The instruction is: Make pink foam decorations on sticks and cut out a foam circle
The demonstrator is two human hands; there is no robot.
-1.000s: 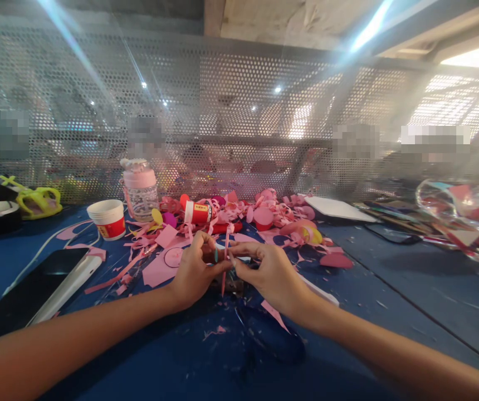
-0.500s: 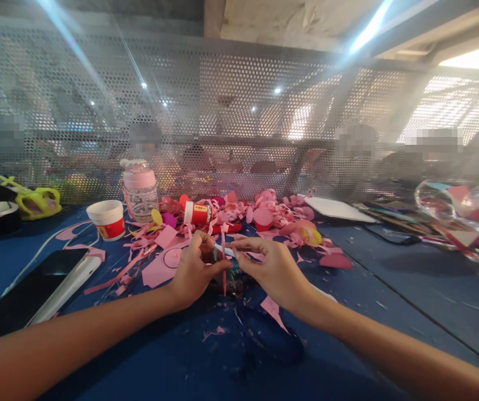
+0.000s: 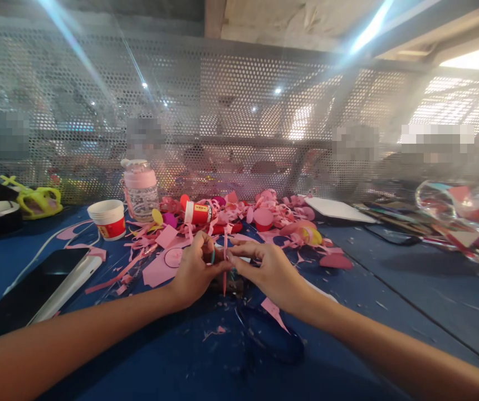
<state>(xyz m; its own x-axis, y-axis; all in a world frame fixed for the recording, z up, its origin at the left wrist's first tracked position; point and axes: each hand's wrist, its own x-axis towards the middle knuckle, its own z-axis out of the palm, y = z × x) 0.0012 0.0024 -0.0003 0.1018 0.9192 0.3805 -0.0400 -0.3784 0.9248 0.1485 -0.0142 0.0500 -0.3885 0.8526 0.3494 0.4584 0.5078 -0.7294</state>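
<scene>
My left hand (image 3: 195,272) and my right hand (image 3: 267,272) meet over the middle of the blue table (image 3: 410,289), fingertips pinched together. Between them stands a thin pink paper strip (image 3: 224,262), held nearly upright by both hands. A small teal piece shows by my left thumb; I cannot make out what it is. Under and behind the hands lies a pile of pink paper scraps (image 3: 264,214). A pink sheet with a drawn circle (image 3: 165,262) lies just left of my left hand.
A phone (image 3: 30,292) lies at the left. A white and red cup (image 3: 108,219), a pink-capped bottle (image 3: 140,189) and a red glue tube (image 3: 198,213) stand behind. Yellow scissors (image 3: 39,201) sit far left. A perforated metal screen (image 3: 239,122) backs the table.
My right hand lifted slightly half a second ago and has come back down, its fingertips again meeting my left hand's at the strip. The strip stays nearly upright.
</scene>
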